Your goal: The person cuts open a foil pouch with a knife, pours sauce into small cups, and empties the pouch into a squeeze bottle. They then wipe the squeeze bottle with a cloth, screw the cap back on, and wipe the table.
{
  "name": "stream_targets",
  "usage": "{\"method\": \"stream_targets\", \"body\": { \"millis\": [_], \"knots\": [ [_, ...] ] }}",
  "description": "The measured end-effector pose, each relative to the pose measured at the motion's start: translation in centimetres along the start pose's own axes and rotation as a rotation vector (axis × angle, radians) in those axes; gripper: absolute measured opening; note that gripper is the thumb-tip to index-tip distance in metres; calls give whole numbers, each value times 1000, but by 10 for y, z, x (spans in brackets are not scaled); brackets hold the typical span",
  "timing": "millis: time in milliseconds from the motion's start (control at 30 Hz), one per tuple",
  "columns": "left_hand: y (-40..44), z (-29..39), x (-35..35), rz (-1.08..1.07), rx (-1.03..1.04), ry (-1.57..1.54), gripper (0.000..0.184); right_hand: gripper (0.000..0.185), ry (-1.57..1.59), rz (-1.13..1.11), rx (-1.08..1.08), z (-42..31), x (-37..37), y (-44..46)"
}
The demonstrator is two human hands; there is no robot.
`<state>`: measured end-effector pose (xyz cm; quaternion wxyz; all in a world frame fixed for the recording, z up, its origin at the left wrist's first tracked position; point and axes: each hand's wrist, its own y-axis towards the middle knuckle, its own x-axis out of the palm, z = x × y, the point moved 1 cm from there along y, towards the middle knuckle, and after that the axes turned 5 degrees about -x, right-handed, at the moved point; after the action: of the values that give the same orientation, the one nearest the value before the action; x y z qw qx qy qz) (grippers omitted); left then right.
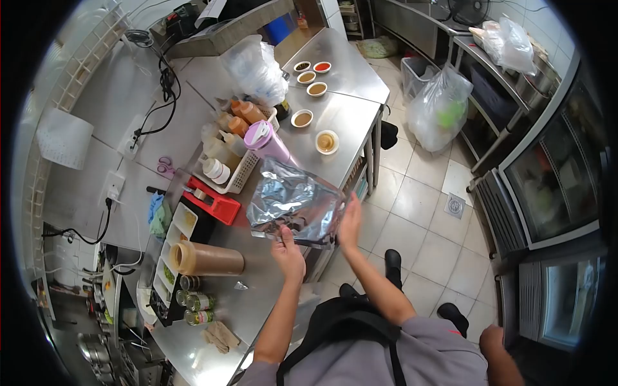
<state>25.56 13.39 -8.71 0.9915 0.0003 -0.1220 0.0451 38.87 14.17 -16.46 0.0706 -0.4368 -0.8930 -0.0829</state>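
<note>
A shiny silver foil bag (293, 202) is held up over the steel counter's edge. My left hand (288, 255) grips its lower edge, thumb on top. At the bag's right side, my right hand (349, 222) presses against it with the fingers pointing up. Behind the bag stand a pink lidded tumbler (267, 141) and a white basket (241, 172) of sauce bottles. To its left lies a red tape dispenser (212, 201). What the bag contains is hidden.
Small sauce bowls (317, 89) sit on the steel counter (347, 64). A large brown bottle (209, 258), small jars (199, 302) and a cloth (220, 336) are near the left. Another person's arm (501, 357) shows at lower right, beside a glass-door fridge (553, 167).
</note>
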Motion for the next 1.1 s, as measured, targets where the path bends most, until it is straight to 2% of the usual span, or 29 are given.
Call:
{"method": "stream_targets", "body": {
  "millis": [100,300,500,533,633,667,767,800,900,1000,1100],
  "knots": [
    [15,-1,-3,-29,54,-71,16,49,-239,-118,-226,-11,29,-22],
    [40,-7,-15,17,15,-38,19,52,-445,-44,-286,-3,55,-24],
    [61,-22,-34,36,-78,-84,19,58,-555,-107,-232,-2,63,-25],
    [60,-15,-22,161,-85,-58,17,60,-524,-101,-322,4,63,-24],
    [59,-6,-14,-26,-168,-64,17,63,-191,-143,-294,25,49,-25],
    [59,-9,-4,13,-137,-12,16,64,-31,-136,-199,39,45,-31],
    [60,-10,11,2,-118,71,15,65,146,-167,38,47,41,-33],
    [64,-9,8,48,-167,77,13,67,-2,-170,-65,50,34,-24],
    [69,-4,4,-10,-109,7,12,54,128,112,298,58,16,1],
    [60,4,17,30,-115,-79,12,35,606,16,439,43,12,23],
    [57,-2,14,40,-116,-122,13,23,843,-52,572,22,4,32]
  ]
}}
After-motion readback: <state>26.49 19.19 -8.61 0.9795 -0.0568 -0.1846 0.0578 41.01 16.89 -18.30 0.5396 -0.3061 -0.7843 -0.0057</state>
